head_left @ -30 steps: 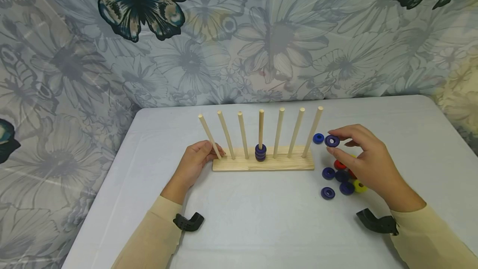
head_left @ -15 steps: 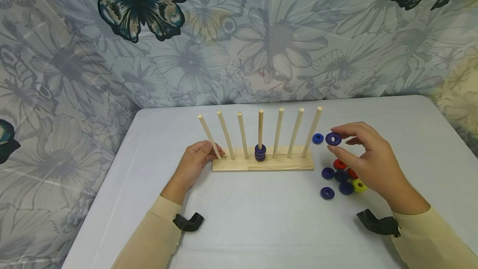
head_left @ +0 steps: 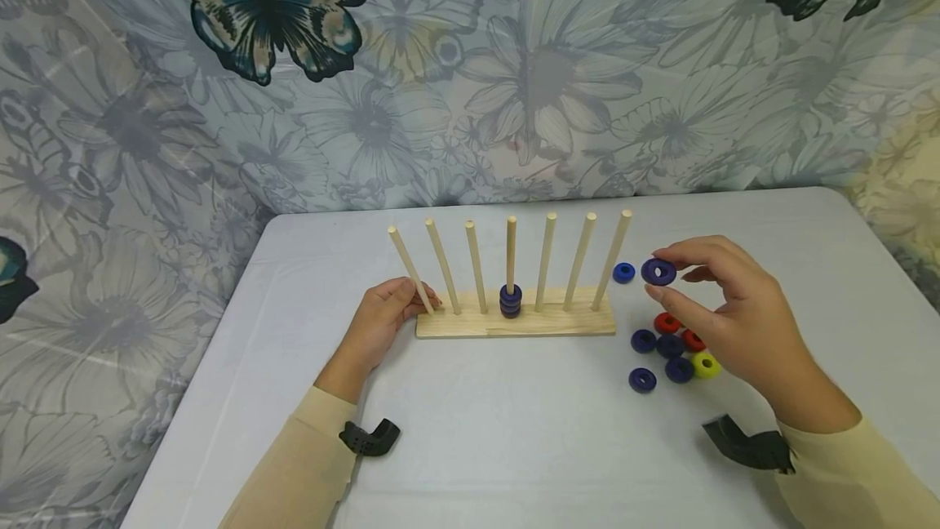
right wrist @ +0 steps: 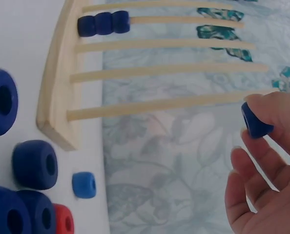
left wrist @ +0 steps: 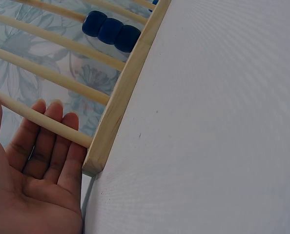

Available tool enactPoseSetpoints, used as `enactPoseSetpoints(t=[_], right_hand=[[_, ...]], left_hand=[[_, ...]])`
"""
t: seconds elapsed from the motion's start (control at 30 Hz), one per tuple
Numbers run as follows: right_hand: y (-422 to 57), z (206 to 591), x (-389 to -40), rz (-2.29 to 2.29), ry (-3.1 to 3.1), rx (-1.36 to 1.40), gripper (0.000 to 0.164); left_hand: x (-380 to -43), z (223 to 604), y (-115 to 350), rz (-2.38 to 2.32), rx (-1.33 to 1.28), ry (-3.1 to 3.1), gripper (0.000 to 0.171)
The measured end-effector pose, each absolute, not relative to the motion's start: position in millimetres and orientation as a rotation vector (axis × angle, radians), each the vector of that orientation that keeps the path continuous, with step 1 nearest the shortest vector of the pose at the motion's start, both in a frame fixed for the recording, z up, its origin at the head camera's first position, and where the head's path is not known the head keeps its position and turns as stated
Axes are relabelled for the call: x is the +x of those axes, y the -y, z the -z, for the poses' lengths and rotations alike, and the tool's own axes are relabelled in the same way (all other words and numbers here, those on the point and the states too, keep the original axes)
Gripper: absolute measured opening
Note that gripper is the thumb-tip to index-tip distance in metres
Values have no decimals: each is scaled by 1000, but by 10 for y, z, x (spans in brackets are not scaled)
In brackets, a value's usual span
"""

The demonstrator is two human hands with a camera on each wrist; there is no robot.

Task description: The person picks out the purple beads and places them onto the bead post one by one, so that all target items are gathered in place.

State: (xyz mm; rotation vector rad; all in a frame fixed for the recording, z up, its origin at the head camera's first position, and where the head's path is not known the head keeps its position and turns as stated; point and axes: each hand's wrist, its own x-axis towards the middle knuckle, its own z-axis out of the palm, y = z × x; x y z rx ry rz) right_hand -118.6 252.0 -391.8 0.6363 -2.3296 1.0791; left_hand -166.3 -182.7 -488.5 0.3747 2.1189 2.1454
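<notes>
A wooden peg stand (head_left: pixel 455 326) with several upright pegs rests on the table. Its middle peg carries three dark blue beads (head_left: pixel 510 302), stacked at the base. At the stand's left end, my left hand (head_left: pixel 376 325) holds the outermost peg (left wrist: pixel 52 124), fingers behind it and thumb in front. My right hand (head_left: pixel 734 321) pinches a dark blue ring bead (head_left: pixel 658 272) between thumb and fingers, raised to the right of the stand. The right wrist view shows this bead (right wrist: pixel 256 122) side-on, apart from the rightmost peg (right wrist: pixel 174 103).
Right of the stand lie loose dark blue beads (head_left: pixel 642 380), red beads (head_left: pixel 667 323) and a yellow bead (head_left: pixel 707 364). A brighter blue bead (head_left: pixel 623 273) lies near the stand's right end. The white table (head_left: pixel 514 431) meets a patterned cloth backdrop (head_left: pixel 441 104) behind.
My right hand has shifted slightly to the right with the dark blue bead, which shows a little larger. The left hand and stand keep their places.
</notes>
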Motion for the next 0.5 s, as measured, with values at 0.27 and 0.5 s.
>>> enactPoseSetpoints(t=[0.27, 0.5], right_hand=[[-2456, 3821, -1105, -1092, 2291, 635, 59], [-2401, 3715, -1082, -1173, 2181, 747, 52]], left_hand=[[-1663, 4884, 1826, -2135, 376, -2125, 55], [-1661, 4895, 1821, -2142, 376, -2127, 55]])
